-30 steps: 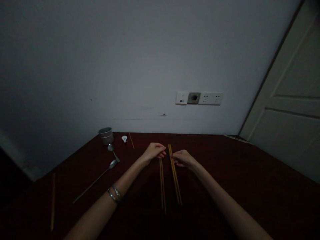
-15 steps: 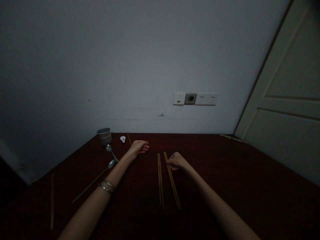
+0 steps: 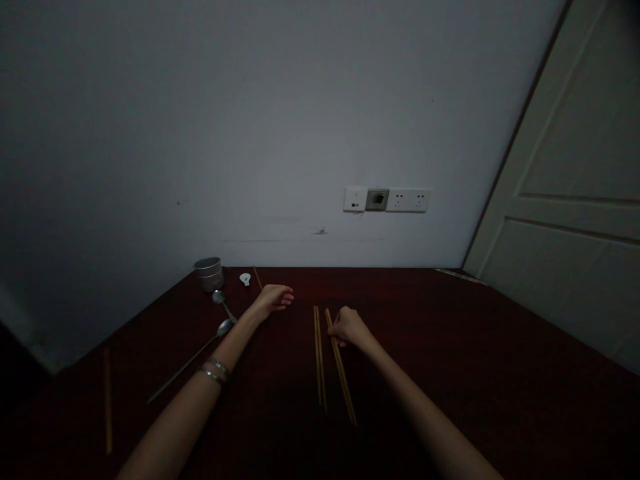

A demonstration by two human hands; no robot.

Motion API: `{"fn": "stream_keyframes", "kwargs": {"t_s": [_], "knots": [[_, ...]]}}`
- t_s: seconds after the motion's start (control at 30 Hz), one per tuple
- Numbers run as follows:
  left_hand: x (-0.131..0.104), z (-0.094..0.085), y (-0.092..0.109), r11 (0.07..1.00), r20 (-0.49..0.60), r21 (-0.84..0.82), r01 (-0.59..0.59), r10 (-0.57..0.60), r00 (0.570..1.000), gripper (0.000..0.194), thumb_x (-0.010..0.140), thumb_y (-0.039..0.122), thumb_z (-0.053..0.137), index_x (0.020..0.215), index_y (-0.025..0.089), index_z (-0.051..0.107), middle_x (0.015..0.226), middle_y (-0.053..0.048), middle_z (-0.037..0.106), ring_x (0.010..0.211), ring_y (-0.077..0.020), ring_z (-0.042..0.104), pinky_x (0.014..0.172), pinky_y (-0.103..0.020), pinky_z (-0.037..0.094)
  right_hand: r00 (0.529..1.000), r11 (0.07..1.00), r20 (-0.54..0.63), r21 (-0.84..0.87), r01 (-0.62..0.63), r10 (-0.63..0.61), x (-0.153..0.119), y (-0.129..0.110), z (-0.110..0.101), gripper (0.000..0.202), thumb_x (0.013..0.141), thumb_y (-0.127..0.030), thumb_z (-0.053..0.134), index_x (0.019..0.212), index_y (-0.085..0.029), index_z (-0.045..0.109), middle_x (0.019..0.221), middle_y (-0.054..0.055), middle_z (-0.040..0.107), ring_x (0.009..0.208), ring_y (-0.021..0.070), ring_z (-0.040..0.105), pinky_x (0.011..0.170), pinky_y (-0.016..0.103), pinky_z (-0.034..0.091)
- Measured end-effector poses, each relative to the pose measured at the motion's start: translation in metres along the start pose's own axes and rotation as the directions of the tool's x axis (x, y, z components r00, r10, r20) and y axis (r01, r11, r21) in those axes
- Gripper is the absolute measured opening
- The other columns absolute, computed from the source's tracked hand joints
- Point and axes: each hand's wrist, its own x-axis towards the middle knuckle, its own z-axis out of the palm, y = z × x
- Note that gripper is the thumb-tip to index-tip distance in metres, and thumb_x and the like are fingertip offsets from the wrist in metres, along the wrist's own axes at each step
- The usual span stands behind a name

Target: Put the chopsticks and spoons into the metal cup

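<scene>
My right hand (image 3: 347,326) pinches a pair of wooden chopsticks (image 3: 342,377) near their upper end; they slant down toward me. Just left of them lies a second pair of chopsticks (image 3: 320,360), almost parallel. My left hand (image 3: 276,299) is farther left, its fingers loosely bent and apart with nothing seen in them. One thin chopstick (image 3: 257,277) pokes out behind that hand, and the rest of it is hidden. Beside the left forearm are a long-handled spoon (image 3: 187,363) and a shorter spoon (image 3: 225,305) whose handle end is near the long one's bowl.
A grey metal cup (image 3: 209,275) stands at the table's back left, with a small white spoon-like piece (image 3: 245,279) to its right. Another wooden stick (image 3: 108,403) lies at far left. Behind the dark red table (image 3: 425,320) is a wall with sockets (image 3: 407,199); a door (image 3: 565,220) is at right.
My right hand and its chopsticks have shifted slightly left, toward the other pair. The left hand has dropped a little down and left. The view has turned slightly.
</scene>
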Motion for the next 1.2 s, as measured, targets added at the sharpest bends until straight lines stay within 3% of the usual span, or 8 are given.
{"fn": "stream_keyframes", "kwargs": {"t_s": [0.43, 0.63, 0.9, 1.2], "knots": [[0.003, -0.002, -0.008, 0.999, 0.02, 0.046, 0.004, -0.005, 1.0, 0.023, 0.064, 0.033, 0.061, 0.079, 0.015, 0.06, 0.068, -0.003, 0.064, 0.055, -0.0106, 0.057, 0.056, -0.022, 0.042, 0.995, 0.992, -0.09, -0.123, 0.026, -0.037, 0.001, 0.009, 0.001, 0.025, 0.058, -0.033, 0.072, 0.049, -0.016, 0.056, 0.048, 0.007, 0.062, 0.055, 0.0197, 0.064, 0.049, 0.022, 0.042], [0.003, -0.004, -0.01, 1.0, 0.029, 0.024, 0.002, -0.003, 1.0, 0.026, 0.061, 0.033, 0.063, 0.079, 0.015, 0.059, 0.066, -0.002, 0.063, 0.055, -0.0108, 0.057, 0.056, -0.023, 0.043, 0.998, 0.996, -0.047, -0.084, 0.028, -0.032, 0.001, 0.008, 0.0, 0.024, 0.062, -0.031, 0.068, 0.048, -0.016, 0.056, 0.047, 0.006, 0.062, 0.048, 0.0149, 0.061, 0.048, 0.02, 0.042], [0.012, -0.005, -0.018, 0.999, 0.02, 0.03, 0.01, -0.011, 1.0, 0.022, 0.063, 0.031, 0.062, 0.079, 0.015, 0.06, 0.065, -0.002, 0.064, 0.055, -0.0106, 0.057, 0.057, -0.023, 0.044, 0.999, 0.997, -0.006, -0.061, 0.048, -0.049, 0.008, 0.006, 0.002, 0.028, 0.063, -0.029, 0.067, 0.043, -0.015, 0.055, 0.048, 0.007, 0.063, 0.048, 0.0153, 0.061, 0.048, 0.02, 0.044], [0.001, 0.002, -0.015, 0.999, 0.014, 0.042, -0.01, 0.009, 1.0, 0.015, 0.067, 0.024, 0.059, 0.077, 0.014, 0.06, 0.063, -0.003, 0.064, 0.052, -0.0093, 0.057, 0.052, -0.019, 0.043, 0.997, 0.998, 0.06, 0.031, 0.046, -0.048, 0.015, 0.005, 0.005, 0.029, 0.065, -0.03, 0.065, 0.043, -0.015, 0.054, 0.049, 0.008, 0.063, 0.043, 0.0134, 0.059, 0.044, 0.019, 0.043]]}}
